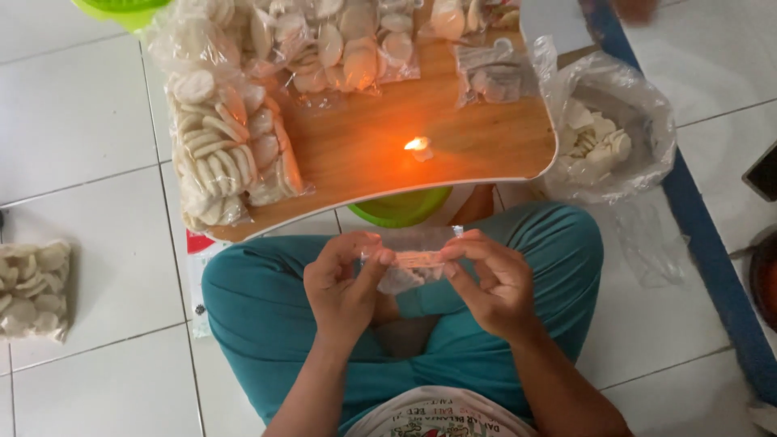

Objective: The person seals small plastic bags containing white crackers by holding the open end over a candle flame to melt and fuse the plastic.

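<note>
Both hands hold a small clear plastic bag [409, 267] over my crossed legs in teal trousers. My left hand [344, 283] pinches its left end. My right hand [494, 279] pinches the right end, where a small orange paper slip [417, 260] lies against the plastic. Just ahead stands a low wooden table [364, 154] with a small lit candle [418, 146] near its front edge.
Several sealed bags of pale round crackers [222, 154] cover the table's left and back. An open plastic bag of crackers [603, 137] sits right of the table. Another cracker bag [32, 287] lies on the white tiles at left. A green bowl [401, 208] is under the table.
</note>
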